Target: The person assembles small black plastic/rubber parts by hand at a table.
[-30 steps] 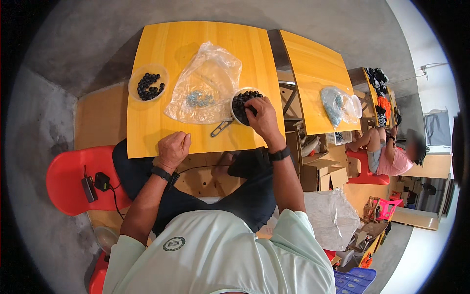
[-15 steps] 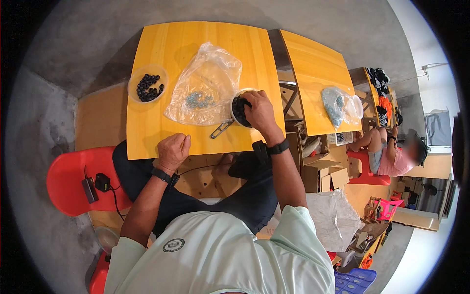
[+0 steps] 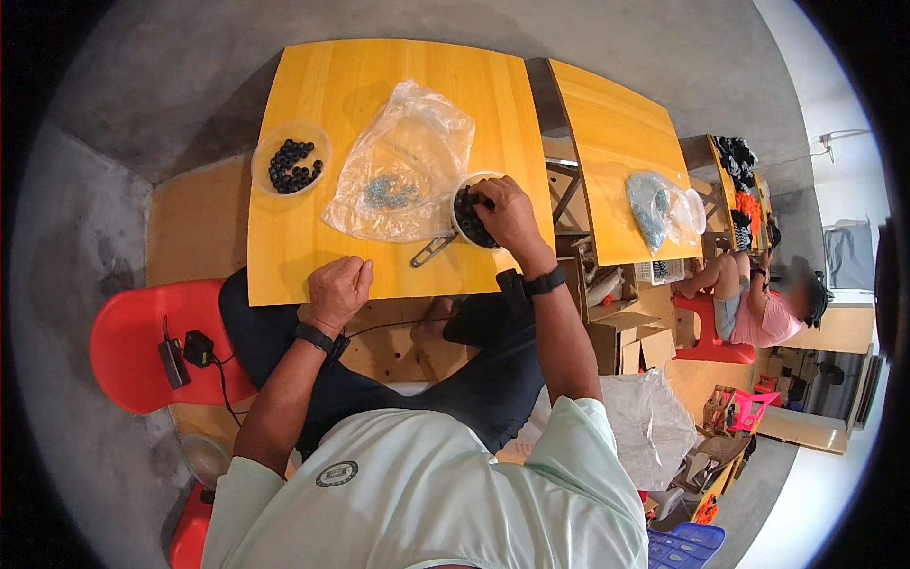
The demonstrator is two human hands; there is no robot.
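My right hand reaches into a round white tub at the right of the table, its fingers bent down among small black round pieces. Whatever those fingertips grip is hidden. Over the table's front edge, my left hand is closed with the thumb along the curled fingers; anything inside it is out of sight. A clear plastic bag lies flat between the tubs, with small bluish pieces in its lower part. Beside the right tub lies a dark, flat, slotted tool.
A clear tub holding more black round pieces stands at the table's left. A second table to the right bears another bag. A red chair is at my left. Farther right, a person sits on a red stool.
The right hand's fingers have shifted slightly within the tub of black pieces. My left hand stays closed near the table's edge. The whole view has shifted a little.
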